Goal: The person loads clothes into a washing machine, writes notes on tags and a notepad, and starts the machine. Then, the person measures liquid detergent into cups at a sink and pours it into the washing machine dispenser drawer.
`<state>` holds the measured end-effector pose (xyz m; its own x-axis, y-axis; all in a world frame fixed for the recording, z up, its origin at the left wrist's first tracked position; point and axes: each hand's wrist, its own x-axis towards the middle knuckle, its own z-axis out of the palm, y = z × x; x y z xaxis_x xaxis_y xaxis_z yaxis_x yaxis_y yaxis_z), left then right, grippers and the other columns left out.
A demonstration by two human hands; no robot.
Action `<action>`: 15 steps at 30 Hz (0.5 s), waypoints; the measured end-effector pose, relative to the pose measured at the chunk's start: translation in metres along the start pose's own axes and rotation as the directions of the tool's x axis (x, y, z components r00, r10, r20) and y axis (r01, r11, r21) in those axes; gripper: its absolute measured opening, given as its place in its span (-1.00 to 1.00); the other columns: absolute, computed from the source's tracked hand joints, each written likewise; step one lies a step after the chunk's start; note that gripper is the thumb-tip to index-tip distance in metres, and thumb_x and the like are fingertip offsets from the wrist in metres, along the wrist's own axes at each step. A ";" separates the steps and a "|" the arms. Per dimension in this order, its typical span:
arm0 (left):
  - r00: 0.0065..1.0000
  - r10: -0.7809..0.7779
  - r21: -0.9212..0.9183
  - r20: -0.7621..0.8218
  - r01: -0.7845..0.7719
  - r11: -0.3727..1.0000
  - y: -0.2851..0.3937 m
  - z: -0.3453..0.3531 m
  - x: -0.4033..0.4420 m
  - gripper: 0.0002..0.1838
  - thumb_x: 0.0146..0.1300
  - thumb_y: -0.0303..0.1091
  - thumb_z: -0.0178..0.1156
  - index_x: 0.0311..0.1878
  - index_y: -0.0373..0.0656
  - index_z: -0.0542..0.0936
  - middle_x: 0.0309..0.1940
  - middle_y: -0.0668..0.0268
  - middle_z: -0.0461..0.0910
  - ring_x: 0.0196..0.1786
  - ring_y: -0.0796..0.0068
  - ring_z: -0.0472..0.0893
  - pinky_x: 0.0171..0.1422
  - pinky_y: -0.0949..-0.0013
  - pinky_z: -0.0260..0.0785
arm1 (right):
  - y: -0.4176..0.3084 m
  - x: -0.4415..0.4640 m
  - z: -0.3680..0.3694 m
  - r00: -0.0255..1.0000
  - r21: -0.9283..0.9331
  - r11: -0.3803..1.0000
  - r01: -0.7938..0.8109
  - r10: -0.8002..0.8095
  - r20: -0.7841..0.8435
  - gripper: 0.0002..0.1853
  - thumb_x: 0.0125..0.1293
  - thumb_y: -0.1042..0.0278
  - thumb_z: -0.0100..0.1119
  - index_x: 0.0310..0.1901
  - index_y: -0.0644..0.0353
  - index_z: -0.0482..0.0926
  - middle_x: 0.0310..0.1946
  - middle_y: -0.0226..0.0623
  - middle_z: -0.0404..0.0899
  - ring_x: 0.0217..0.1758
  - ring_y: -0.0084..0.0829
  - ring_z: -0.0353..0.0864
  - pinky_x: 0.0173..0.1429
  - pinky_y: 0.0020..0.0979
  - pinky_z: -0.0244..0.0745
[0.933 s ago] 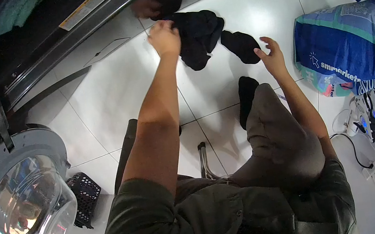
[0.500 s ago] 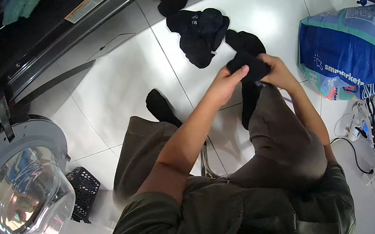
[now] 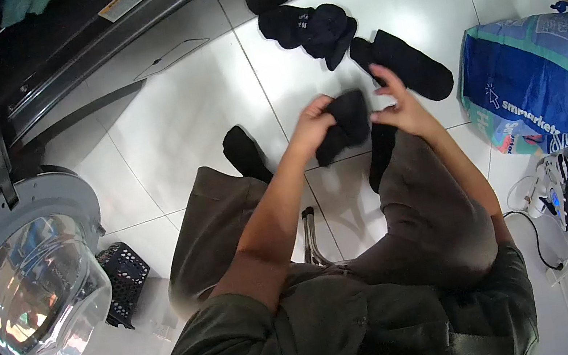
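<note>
My left hand (image 3: pixel 312 129): fingers pinching a black sock (image 3: pixel 349 122), centre frame | my right hand (image 3: pixel 404 111): fingers spread, apart from it | risk: this one-sided grip could slip, dropping it towards the similar-looking dark socks (image 3: pixel 329 28), upper centre, inviting a mix-up
</note>
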<state>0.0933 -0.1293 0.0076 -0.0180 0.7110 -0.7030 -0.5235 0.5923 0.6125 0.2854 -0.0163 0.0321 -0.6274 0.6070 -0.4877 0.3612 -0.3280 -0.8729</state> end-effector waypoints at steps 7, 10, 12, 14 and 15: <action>0.667 0.642 0.752 -0.379 -0.182 0.633 0.042 0.009 0.062 -0.41 -0.19 -0.35 0.28 0.03 -0.14 0.42 -0.04 0.12 0.43 0.00 0.15 0.44 0.10 0.27 0.29 | 0.027 0.004 0.001 0.998 -0.286 0.958 -0.016 -0.003 -0.067 -0.42 0.01 0.40 0.25 0.14 0.09 0.34 0.05 -0.30 0.38 -0.05 -0.40 0.42 -0.05 -0.45 0.37; 0.546 0.796 0.937 -0.262 -0.052 0.345 0.069 0.008 0.102 -0.53 -0.18 -0.33 0.28 -0.09 -0.15 0.48 -0.04 0.12 0.42 0.06 0.09 0.37 0.13 0.21 0.26 | 0.023 0.008 -0.003 0.988 -0.165 0.983 -0.076 0.052 -0.143 -0.60 0.08 0.40 0.19 0.00 0.23 0.43 -0.09 -0.34 0.46 -0.17 -0.54 0.44 -0.06 -0.50 0.36; 0.583 0.806 0.994 0.104 -0.083 -0.068 0.073 -0.013 0.125 -0.57 -0.14 -0.31 0.26 -0.12 -0.24 0.50 -0.12 0.05 0.49 -0.25 0.08 0.53 -0.19 0.22 0.39 | 0.022 0.008 -0.006 0.984 -0.028 0.993 -0.113 0.107 -0.143 -0.64 0.10 0.41 0.18 -0.04 0.26 0.45 -0.14 -0.35 0.47 -0.21 -0.57 0.44 -0.06 -0.52 0.36; 0.641 0.645 0.501 -0.416 -0.431 0.751 0.099 -0.007 0.114 -0.77 -0.04 -0.37 0.15 -0.28 -0.24 0.52 -0.46 0.23 0.50 -0.43 0.30 0.49 -0.26 0.35 0.35 | 0.018 0.006 -0.009 0.985 0.013 0.998 -0.066 0.067 -0.157 -0.69 0.10 0.41 0.19 -0.10 0.26 0.48 -0.20 -0.40 0.49 -0.23 -0.58 0.43 -0.07 -0.53 0.35; 0.671 0.563 0.213 -0.482 -0.534 0.819 0.109 -0.018 0.099 -0.85 0.07 -0.47 0.04 -0.24 -0.20 0.46 -0.47 0.34 0.45 -0.42 0.61 0.43 -0.35 0.55 0.29 | 0.019 0.006 -0.011 0.985 0.019 0.998 -0.065 0.068 -0.162 -0.69 0.10 0.41 0.19 -0.10 0.26 0.48 -0.20 -0.40 0.49 -0.23 -0.58 0.43 -0.07 -0.53 0.35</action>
<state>0.0195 -0.0011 -0.0019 -0.7176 0.6279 -0.3015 -0.2377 0.1861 0.9533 0.2961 -0.0109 0.0133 -0.4819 0.6924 -0.5370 0.3884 -0.3806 -0.8392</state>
